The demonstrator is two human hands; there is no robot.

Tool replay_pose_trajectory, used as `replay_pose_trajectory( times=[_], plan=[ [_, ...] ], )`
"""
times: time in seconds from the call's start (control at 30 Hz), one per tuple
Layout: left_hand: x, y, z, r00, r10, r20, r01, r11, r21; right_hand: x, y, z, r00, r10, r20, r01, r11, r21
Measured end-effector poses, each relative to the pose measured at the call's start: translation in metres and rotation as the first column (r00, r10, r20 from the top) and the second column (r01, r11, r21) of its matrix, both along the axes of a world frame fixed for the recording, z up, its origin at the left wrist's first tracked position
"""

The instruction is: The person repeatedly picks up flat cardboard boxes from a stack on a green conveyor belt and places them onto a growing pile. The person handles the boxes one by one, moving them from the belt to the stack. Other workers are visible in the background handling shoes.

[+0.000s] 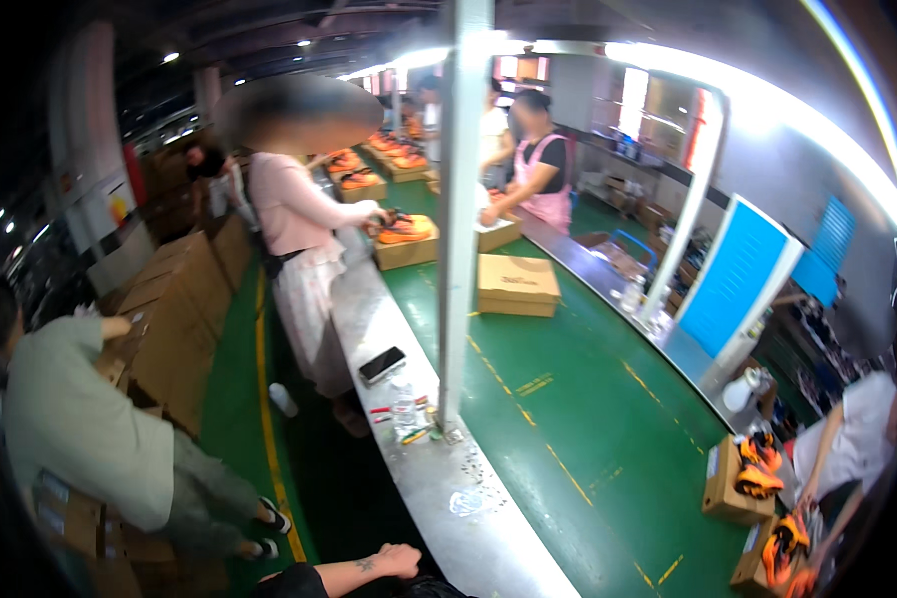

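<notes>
Here, line by line from the hand outward:
Left hand [401, 560]: the only one of the person's own hands in view; it comes in from the lower edge on a bare forearm and lies knuckles-up on the near end of the grey rail.
Grip: the fingers are curled loosely inward and nothing shows inside them; how far they close underneath, I cannot tell.
Right hand: out of the picture.
Grey rail [439, 498]: a long metal worktop edge running away from the hand, beside the green conveyor belt [578, 419].
Plastic wrap [465, 501]: a small clear crumpled piece on the rail, the thing nearest the hand, apart from it.
Bottle [403, 407]: a clear one standing farther up the rail, with pens lying just beside it.
Phone [382, 365]: dark, lying flat on the rail beyond the bottle.
Post [460, 199]: a pale upright column rising from the rail's belt side.
Closed box [517, 284]: brown cardboard, alone on the belt past the post.
Open boxes [733, 483]: at the belt's right edge, holding orange shoes [759, 468].
Person in pink top [304, 249]: stands at the rail's left, hands on an open box of orange shoes.
Seated person [90, 429]: low left, beside stacked cardboard cartons [174, 319].
</notes>
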State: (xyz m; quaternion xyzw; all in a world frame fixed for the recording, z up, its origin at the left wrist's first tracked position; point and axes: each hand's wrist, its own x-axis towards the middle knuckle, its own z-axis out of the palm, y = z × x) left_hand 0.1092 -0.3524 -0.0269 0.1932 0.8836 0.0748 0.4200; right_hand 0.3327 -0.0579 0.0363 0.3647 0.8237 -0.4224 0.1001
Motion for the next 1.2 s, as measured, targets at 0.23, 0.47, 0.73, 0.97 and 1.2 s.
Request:
replay_pose_trajectory(
  times=[0.23, 0.47, 0.73, 0.97, 1.2],
  plan=[
    [0.015, 0.056, -0.050, 0.900, 0.393, -0.188, -0.334, 0.900, 0.280, -0.031, 0.037, -0.098, 0.873, 0.403, 0.275, -0.473, 0.838, 0.271],
    [0.035, 0.069, -0.059, 0.965, 0.237, -0.108, -0.217, 0.961, 0.172, -0.018, 0.034, -0.137, 0.812, 0.443, 0.380, -0.543, 0.813, 0.212],
    [0.028, 0.061, -0.056, 0.985, 0.172, -0.012, -0.169, 0.977, 0.131, -0.018, 0.028, -0.126, 0.835, 0.420, 0.355, -0.510, 0.833, 0.214],
    [0.030, 0.062, -0.061, 0.981, 0.178, -0.072, -0.167, 0.977, 0.133, -0.018, 0.019, -0.115, 0.851, 0.385, 0.357, -0.475, 0.855, 0.211],
    [0.027, 0.063, -0.055, 0.989, 0.131, -0.067, -0.125, 0.989, 0.081, -0.017, 0.013, -0.116, 0.879, 0.373, 0.299, -0.455, 0.843, 0.286]
  ],
)
